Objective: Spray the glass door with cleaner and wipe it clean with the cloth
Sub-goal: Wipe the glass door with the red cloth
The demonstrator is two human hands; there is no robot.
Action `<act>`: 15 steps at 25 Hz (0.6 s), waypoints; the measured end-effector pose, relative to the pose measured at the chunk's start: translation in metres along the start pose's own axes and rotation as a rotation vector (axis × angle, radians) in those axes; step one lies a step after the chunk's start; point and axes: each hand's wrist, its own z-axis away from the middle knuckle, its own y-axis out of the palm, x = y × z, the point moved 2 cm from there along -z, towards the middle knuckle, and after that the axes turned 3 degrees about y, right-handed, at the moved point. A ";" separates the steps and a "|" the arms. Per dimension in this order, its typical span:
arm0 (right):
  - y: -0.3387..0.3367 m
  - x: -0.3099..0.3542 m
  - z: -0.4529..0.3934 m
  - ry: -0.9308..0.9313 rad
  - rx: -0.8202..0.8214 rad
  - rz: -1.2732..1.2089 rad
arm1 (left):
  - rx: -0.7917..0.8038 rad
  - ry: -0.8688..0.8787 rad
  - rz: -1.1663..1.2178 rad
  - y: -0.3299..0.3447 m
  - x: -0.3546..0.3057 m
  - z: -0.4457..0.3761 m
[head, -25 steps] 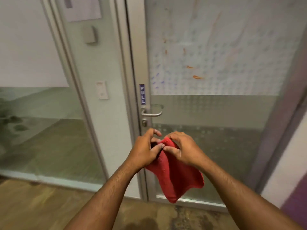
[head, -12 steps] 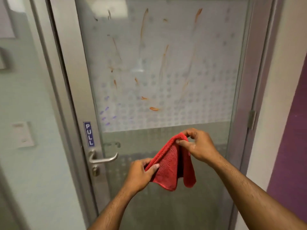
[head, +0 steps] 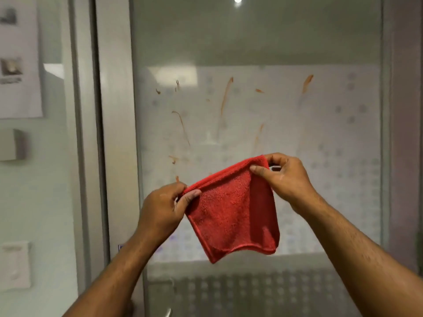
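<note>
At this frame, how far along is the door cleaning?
Done: nothing visibly; orange streaks still mark the glass door, and no spray bottle or wet film shows. In hand: the left hand and right hand each pinch a top corner of the red cloth, holding it off the glass. Left: wiping; spraying can't be confirmed.

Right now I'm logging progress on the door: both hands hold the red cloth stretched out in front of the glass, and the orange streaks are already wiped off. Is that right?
Not quite. The head view shows the orange streaks still on the glass door. The rest stands: the left hand and right hand hold the red cloth stretched out in front of the glass.
</note>
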 end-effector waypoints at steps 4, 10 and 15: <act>0.021 0.051 -0.067 -0.221 -0.105 -0.006 | -0.186 0.172 -0.130 -0.046 0.008 -0.082; 0.064 0.107 -0.138 -0.372 -0.255 0.080 | -0.306 0.088 -0.243 -0.081 0.031 -0.162; 0.091 0.126 -0.158 -0.578 -0.429 0.276 | -0.361 0.065 -0.424 -0.104 0.055 -0.203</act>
